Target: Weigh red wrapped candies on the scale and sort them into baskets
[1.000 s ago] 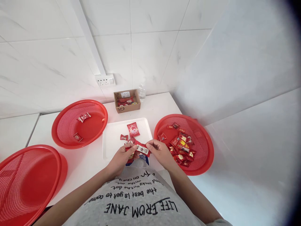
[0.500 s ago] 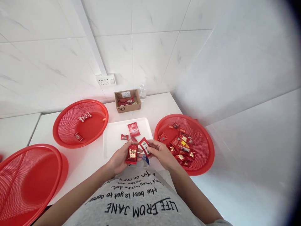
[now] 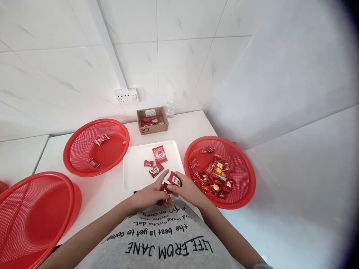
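Both my hands are close together over the near edge of a white tray (image 3: 133,164). My right hand (image 3: 189,189) pinches a small red packet with a white label (image 3: 175,180) between thumb and fingers. Fingers curled, my left hand (image 3: 151,195) is closed on a shiny red packet (image 3: 166,188), mostly hidden by the fingers. On the tray lie a larger red and pink packet (image 3: 159,154), a small red wrapped sweet (image 3: 148,163) and a red packet with white lettering (image 3: 156,170).
To the right stands a red basket (image 3: 249,175) with many red packets. Another red basket (image 3: 68,153) at left holds a few. A further red basket (image 3: 73,198) is nearer. At the back are a cardboard box (image 3: 153,129) of packets and a clear bottle (image 3: 169,110).
My hands have drawn slightly toward my body. The left hand has turned over, covering its packet, and the white-lettered packet on the tray now shows. The right hand's packet has tilted.
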Available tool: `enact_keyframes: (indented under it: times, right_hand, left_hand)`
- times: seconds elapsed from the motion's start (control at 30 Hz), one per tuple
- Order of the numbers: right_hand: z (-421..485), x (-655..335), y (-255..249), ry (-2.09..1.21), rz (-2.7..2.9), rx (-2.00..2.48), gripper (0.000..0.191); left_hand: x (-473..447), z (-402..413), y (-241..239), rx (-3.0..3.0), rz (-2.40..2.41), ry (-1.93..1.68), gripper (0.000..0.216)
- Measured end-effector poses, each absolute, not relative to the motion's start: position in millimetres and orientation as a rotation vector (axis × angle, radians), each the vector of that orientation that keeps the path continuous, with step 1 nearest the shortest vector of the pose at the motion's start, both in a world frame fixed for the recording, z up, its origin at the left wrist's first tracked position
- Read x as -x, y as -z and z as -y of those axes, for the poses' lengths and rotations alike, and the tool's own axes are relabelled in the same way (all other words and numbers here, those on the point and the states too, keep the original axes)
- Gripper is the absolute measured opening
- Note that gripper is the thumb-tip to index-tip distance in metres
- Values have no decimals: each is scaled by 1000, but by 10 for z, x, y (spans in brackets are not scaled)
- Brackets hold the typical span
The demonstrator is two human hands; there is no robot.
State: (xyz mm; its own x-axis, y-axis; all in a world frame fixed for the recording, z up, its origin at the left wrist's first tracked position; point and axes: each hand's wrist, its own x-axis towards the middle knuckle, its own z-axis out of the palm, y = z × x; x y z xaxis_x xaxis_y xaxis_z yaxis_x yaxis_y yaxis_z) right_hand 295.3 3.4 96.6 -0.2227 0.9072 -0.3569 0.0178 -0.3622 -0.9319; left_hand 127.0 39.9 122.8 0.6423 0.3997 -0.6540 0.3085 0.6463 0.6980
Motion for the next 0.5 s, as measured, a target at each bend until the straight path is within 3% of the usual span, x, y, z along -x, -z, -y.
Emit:
enact_keyframes:
  times: [0.2,0.37,0.5]
  right_hand:
    - [-28,-2929,-949,-1556,1367,1452,15]
    - [-56,-2954,-893,-1382,1274,1562,15]
    - [-50,-2944,-851,-1459,1136,1457,21]
  left_hand:
    - [-1273,-383,-1149,-891,-876,-81,90]
    - [-1256,-410,-1069,-987,-963,-240,35]
    - [-1203,-415,-976,-1173,-1011,-276,29]
